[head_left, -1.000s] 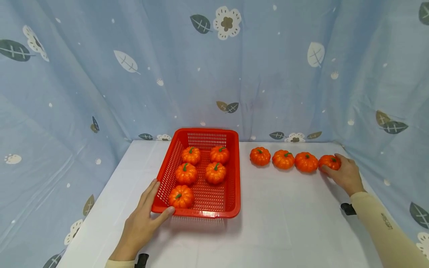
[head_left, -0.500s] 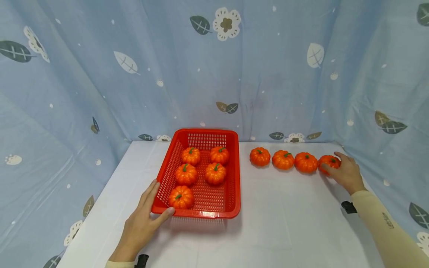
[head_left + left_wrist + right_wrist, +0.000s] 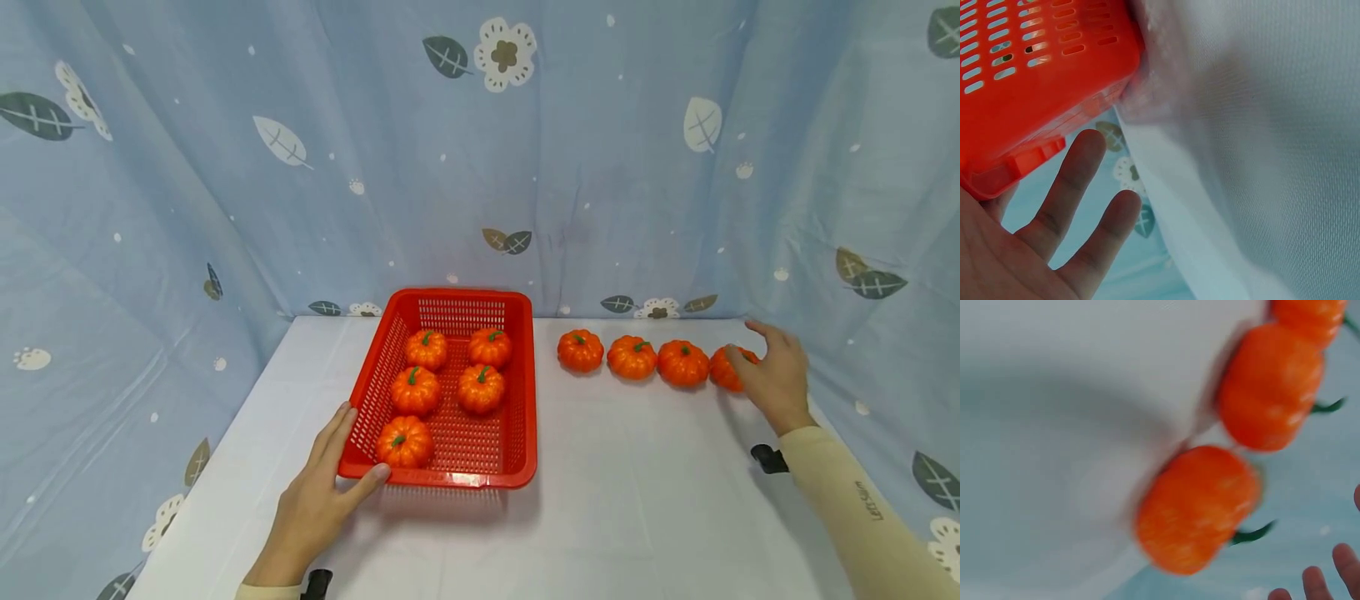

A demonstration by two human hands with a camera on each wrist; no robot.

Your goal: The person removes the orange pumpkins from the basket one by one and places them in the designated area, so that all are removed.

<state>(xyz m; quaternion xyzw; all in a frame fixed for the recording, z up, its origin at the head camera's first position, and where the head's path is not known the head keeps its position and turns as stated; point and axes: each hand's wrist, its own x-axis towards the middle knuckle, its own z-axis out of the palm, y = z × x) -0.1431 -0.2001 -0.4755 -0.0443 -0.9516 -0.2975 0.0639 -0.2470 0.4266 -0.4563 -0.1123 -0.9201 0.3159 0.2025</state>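
Observation:
My left hand [image 3: 309,508] rests at the near left corner of a red plastic basket [image 3: 480,481], thumb at the front rim and fingers along the side. In the left wrist view two fingers [image 3: 1063,194] stretch out straight beside the basket wall [image 3: 1041,94]. My right hand [image 3: 782,383] is over the right end of a row of small orange toy pumpkins, nearest to the last pumpkin [image 3: 724,372], which it partly hides. In the right wrist view its spread fingertips [image 3: 1316,584] are apart from that pumpkin [image 3: 1191,512].
Several orange pumpkins [image 3: 416,390] with green stems sit inside the basket. To its right, a row continues with three more pumpkins [image 3: 684,363] on the white tabletop [image 3: 637,500]. A blue patterned curtain [image 3: 600,167] stands behind and at both sides.
My right hand has let go of the end pumpkin, its fingers opening and lifting slightly away. The left hand and the basket have stayed put.

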